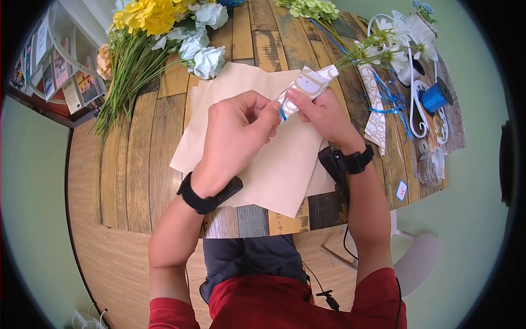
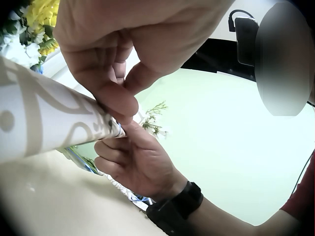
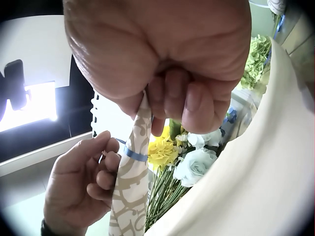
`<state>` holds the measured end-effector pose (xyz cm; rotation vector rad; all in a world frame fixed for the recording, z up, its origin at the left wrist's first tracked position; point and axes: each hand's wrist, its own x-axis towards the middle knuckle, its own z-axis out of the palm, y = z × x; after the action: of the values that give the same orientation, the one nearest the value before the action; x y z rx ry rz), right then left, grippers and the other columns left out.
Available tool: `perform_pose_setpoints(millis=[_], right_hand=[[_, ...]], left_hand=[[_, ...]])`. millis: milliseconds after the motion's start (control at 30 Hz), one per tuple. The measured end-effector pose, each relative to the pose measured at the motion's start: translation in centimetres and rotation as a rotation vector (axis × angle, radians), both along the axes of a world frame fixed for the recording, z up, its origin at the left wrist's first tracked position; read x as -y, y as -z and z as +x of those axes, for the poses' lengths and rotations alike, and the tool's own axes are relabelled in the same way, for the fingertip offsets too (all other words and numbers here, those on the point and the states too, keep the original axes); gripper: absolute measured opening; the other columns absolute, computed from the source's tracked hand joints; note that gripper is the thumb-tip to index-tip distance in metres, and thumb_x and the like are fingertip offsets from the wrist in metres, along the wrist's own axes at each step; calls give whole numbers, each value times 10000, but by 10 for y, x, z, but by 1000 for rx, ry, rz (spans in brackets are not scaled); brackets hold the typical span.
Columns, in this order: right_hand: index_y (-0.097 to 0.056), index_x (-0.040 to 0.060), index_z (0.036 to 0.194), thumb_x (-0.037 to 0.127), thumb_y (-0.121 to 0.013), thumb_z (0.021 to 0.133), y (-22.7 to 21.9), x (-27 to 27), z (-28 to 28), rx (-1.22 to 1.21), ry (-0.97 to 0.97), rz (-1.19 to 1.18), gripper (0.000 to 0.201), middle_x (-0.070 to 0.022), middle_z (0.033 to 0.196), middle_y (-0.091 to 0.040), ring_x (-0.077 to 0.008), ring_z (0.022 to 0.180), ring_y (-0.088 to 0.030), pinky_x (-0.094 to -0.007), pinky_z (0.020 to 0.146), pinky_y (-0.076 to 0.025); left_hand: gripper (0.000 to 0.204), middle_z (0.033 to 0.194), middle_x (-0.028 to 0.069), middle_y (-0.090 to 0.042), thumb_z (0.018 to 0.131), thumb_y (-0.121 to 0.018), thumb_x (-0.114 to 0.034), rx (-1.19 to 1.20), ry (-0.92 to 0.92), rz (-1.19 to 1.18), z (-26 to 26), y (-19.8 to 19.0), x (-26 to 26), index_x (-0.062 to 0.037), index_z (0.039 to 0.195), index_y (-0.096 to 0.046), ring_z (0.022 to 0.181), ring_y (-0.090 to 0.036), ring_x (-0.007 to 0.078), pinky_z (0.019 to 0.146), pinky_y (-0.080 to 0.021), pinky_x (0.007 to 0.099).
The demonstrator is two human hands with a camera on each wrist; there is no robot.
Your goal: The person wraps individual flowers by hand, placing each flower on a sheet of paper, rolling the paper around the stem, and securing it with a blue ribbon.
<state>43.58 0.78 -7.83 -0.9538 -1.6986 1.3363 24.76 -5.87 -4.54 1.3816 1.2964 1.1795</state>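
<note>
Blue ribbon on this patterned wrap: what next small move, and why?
Perhaps draw the blue ribbon snug with your left hand: it crosses the patterned wrap, that hand seems to pinch it alongside, and your right hand holds the wrap.

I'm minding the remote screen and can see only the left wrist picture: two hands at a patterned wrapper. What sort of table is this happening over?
Observer: The head view shows a table of wooden planks, partly covered by brown paper.
Operator: Lovely! Any craft supplies lying about that I'm missing?
Observer: Yes, a blue spool on the right side in the head view.
Operator: And is there anything across the wrapper itself?
Observer: The right wrist view shows a blue ribbon crossing it, beside the fingers of the left hand.
</note>
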Motion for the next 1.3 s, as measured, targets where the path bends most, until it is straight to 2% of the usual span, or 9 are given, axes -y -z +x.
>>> perform_pose_setpoints(millis=[100, 233, 400, 533, 600, 833, 900, 1100, 1300], right_hand=[[-629, 18, 1019, 246, -593, 984, -1, 1, -1, 10, 6, 13, 233, 35, 879, -594, -51, 805, -514, -247, 692, -435], [-617, 41, 965, 260, -611, 973, 1, -2, 2, -44, 38, -63, 219, 54, 765, -554, -36, 654, -485, -230, 563, -398], [-600, 73, 890, 282, -633, 956, 5, -4, 0, -105, 49, -120, 222, 75, 650, -492, -25, 507, -395, -222, 446, -313], [-602, 71, 851, 292, -633, 953, 10, -8, 0, -28, 64, -104, 246, 73, 623, -476, -26, 504, -398, -226, 449, -313], [-605, 71, 842, 294, -633, 951, 10, -8, 1, -25, 73, -108, 250, 73, 613, -470, -28, 500, -396, -227, 446, -310], [-617, 65, 856, 291, -637, 938, 12, -12, 3, -116, 121, -228, 242, 66, 597, -461, -26, 469, -350, -236, 421, -258], [-618, 63, 862, 293, -637, 938, 15, -14, 4, -145, 122, -247, 243, 66, 592, -458, -25, 466, -345, -234, 419, -249], [-622, 56, 887, 341, -619, 951, 12, -15, 8, -204, 9, -382, 293, 81, 583, -389, -23, 462, -309, -228, 417, -225], [-630, 37, 918, 308, -613, 955, 12, -13, 7, -150, -44, -414, 274, 83, 600, -378, -12, 478, -299, -211, 424, -209]], left_hand=[[208, 725, 23, -654, 941, -636, -162, -154, -8, 105, -1, 8, -3, 30, 869, -667, 577, -541, 42, 506, -409, 201], [211, 763, 21, -658, 943, -636, -174, -378, -105, 332, -13, 17, -15, 26, 883, -662, 616, -553, 51, 531, -423, 211], [234, 819, -10, -620, 1000, -557, -229, 43, 17, 65, -19, 28, -27, -8, 942, -608, 729, -540, 40, 641, -431, 198], [201, 795, 18, -639, 994, -551, -189, 58, 69, 75, -17, 32, -29, -1, 933, -593, 679, -541, 65, 615, -452, 234], [217, 824, 35, -640, 960, -610, -200, 15, 146, -59, -18, 26, -25, 10, 912, -587, 681, -540, 73, 621, -454, 235], [309, 769, 47, -624, 860, -734, -225, -194, 259, 19, -17, 28, -20, 37, 985, -627, 689, -570, 86, 620, -469, 255], [253, 818, 11, -637, 891, -716, -172, -303, 386, -124, -21, 29, -24, 16, 1035, -626, 690, -562, 34, 602, -445, 216], [193, 783, 2, -630, 921, -675, -165, -103, 289, -244, -20, 24, -23, 10, 991, -633, 601, -571, 46, 526, -452, 226], [185, 767, -2, -624, 927, -665, -160, -134, 242, -155, -24, 37, -29, 8, 995, -629, 608, -575, 46, 529, -448, 223]])
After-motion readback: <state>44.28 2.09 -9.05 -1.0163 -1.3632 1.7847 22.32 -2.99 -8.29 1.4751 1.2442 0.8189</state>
